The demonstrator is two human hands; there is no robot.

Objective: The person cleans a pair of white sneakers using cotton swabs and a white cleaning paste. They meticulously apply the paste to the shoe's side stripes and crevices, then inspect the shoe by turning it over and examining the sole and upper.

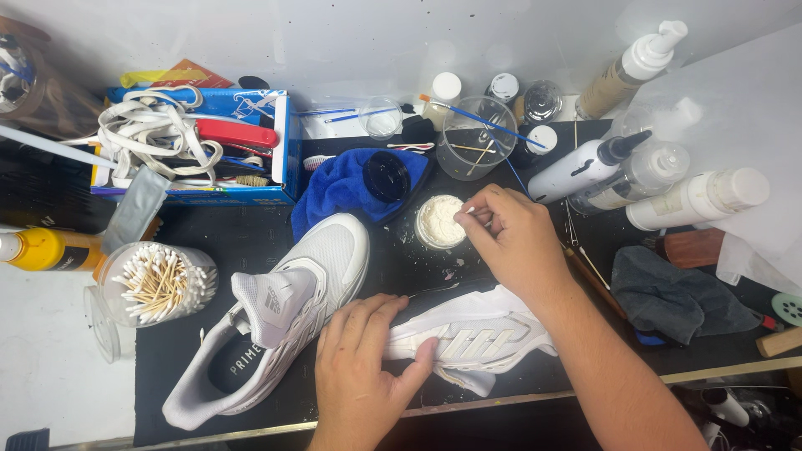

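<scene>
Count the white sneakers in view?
2. One sneaker sits upright left of the hands, untouched. The other sneaker lies on its side, pinned by the left hand. None seem hidden.

Blue cloth [338, 188], swab jar [159, 284] — spray bottles [585, 167] etc.

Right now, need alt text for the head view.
A person's right hand dips a cotton swab into an open jar of white paste while the left hand holds down a white sneaker on a black mat; a second white sneaker lies beside it.
</scene>
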